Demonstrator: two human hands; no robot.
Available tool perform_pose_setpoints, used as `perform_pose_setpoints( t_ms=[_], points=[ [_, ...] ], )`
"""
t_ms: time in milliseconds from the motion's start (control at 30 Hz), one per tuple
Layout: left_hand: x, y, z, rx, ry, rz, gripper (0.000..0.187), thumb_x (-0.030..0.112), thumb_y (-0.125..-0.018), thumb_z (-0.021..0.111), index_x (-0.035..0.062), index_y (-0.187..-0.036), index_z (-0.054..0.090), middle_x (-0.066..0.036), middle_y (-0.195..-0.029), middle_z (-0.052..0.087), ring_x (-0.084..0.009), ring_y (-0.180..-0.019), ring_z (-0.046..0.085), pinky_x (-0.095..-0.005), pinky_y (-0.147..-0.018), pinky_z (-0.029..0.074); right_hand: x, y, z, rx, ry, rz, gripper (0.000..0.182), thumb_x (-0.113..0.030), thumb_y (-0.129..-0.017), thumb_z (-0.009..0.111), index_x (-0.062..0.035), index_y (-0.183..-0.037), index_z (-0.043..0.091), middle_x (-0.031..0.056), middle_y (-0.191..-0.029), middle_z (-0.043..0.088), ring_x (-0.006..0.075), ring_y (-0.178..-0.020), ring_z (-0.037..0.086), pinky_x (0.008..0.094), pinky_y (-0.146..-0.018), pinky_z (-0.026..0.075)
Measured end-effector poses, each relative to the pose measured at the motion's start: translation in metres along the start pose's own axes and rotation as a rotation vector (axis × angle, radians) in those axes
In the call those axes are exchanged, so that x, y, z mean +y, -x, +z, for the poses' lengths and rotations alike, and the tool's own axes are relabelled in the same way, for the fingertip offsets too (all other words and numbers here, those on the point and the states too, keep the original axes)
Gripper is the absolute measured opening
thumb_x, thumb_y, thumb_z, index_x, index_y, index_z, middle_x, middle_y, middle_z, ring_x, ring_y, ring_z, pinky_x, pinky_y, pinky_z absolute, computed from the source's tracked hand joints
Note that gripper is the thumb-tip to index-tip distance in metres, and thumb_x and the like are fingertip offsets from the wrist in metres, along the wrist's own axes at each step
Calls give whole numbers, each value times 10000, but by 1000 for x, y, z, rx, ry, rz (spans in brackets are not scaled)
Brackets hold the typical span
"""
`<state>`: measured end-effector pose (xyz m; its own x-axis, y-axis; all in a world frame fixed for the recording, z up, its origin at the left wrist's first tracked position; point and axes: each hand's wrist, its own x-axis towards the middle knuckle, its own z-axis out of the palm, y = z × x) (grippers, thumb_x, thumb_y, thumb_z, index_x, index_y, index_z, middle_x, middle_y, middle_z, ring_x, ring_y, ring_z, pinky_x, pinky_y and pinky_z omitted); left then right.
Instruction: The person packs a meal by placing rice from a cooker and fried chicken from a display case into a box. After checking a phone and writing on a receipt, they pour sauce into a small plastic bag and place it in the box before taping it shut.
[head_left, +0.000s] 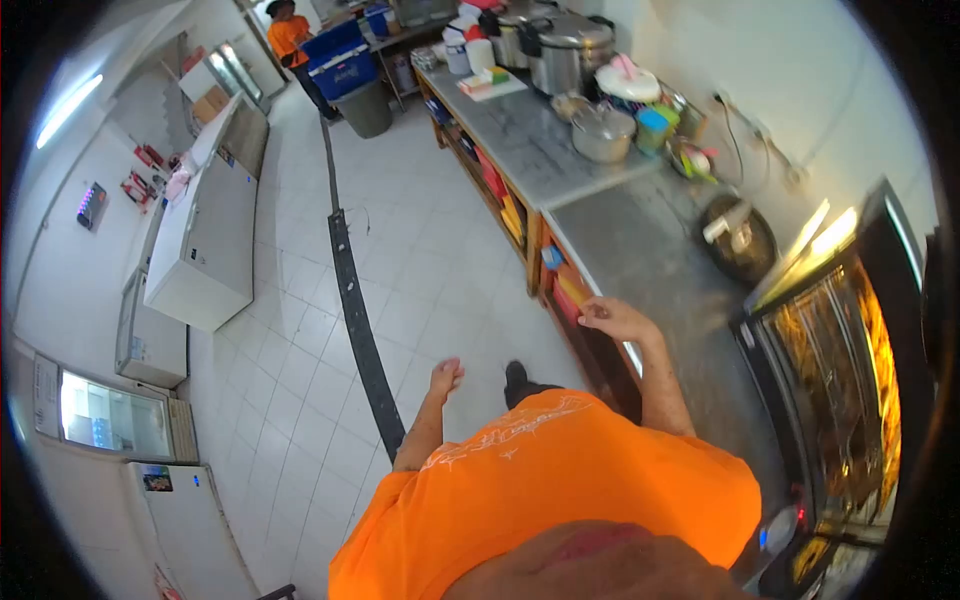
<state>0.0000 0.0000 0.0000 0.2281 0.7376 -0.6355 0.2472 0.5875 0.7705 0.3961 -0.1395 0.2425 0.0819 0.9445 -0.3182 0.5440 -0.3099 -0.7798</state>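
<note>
Right hand (612, 318), fingers curled loosely and holding nothing, rests on the front edge of the grey tabletop (640, 250), directly above the open shelves (565, 290) stocked with coloured packets. Left hand (446, 377), likewise without a load and half closed, hangs free over the white tiled floor (420, 280), well apart from any object. Farther along the tabletop, toward its back edge, a dark round pan (740, 240) sits beside the glass-fronted heated cabinet (850, 380), which glows orange. Beyond, on the lighter section, stand a lidded steel pot (603, 133) and large cookers (560, 45). A black strip (355, 310) runs the length of the floor; chest freezers (205, 240) line the opposite wall; a second person in orange (290, 35) stands at the far end. Likely hazards: the strip may catch a foot in walking, and an arm swung toward the cabinet could touch hot glass.
</note>
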Motion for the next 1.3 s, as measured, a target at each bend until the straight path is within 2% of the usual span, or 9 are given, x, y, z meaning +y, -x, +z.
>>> perform_pose_setpoints(
  t_ms=[333,500,700,867,900,933,1067,1133,1300],
  points=[
    [62,-139,-112,-64,-347,-286,641,554,-814,589,165,-1308,465,-53,-1114,613,-215,-895,610,-530,-778,453,-181,-396,-23,-436,266,-453,582,-309,-853,663,-83,-1330,419,199,-1215,509,260,-960,618,374,-823,500],
    [138,-323,-189,-159,-411,-103,745,593,-795,589,155,-1362,387,-83,-1128,599,-227,-877,607,-529,-751,468,-296,-498,-121,-132,-343,-627,643,-296,-868,626,-126,-1415,334,211,-1235,527,247,-1073,577,368,-902,455],
    [232,-448,-274,-354,-572,-77,874,640,-772,590,143,-1426,292,-118,-1144,582,-241,-855,604,-527,-719,485,-298,-571,-273,-121,-576,-1009,558,-468,-914,477,18,-703,654,232,-996,617,334,-992,581,419,-875,436],
    [565,-669,-171,-384,-922,-4,853,608,-828,543,123,-1459,237,-227,-1231,509,-313,-958,580,-487,-746,523,-225,-604,-303,441,-687,-542,481,-374,-901,554,-57,-548,480,180,-776,635,315,-924,608,423,-851,445],
    [648,-696,-141,-431,-1242,392,657,266,-879,551,123,-1454,267,-161,-1423,375,-361,-1339,306,-469,-1118,224,-214,-616,-302,565,-693,-334,449,-339,-895,578,-62,-555,480,162,-741,632,292,-902,616,404,-835,453],
    [676,-819,-134,-523,-1708,916,495,280,-953,416,106,-1412,350,-192,-1427,358,-372,-1342,295,-469,-1129,207,-199,-618,-300,595,-697,-327,449,-339,-895,578,-62,-555,480,162,-741,632,292,-902,616,404,-835,453],
    [940,-906,18,-121,-783,1423,389,284,-875,501,6,-1139,567,-208,-1099,584,-372,-1042,534,-455,-897,410,-191,-655,-315,831,-787,-163,168,-188,-879,585,-43,-795,573,98,-818,630,218,-873,619,324,-786,463],
    [1052,-905,86,-26,-1085,1578,435,365,-894,520,34,-1170,580,-199,-1147,600,-358,-1117,535,-419,-955,411,-192,-685,-335,1001,-671,-138,207,-102,-855,576,-18,-1044,578,47,-914,612,160,-872,599,275,-789,446],
    [1220,-861,222,145,-937,1204,526,505,-891,476,89,-1192,589,-190,-1184,595,-320,-1152,537,-529,-1005,330,-238,-788,-388,1095,-612,-60,218,-102,-861,594,-13,-1059,572,37,-946,607,138,-934,568,266,-847,428]
  ],
)
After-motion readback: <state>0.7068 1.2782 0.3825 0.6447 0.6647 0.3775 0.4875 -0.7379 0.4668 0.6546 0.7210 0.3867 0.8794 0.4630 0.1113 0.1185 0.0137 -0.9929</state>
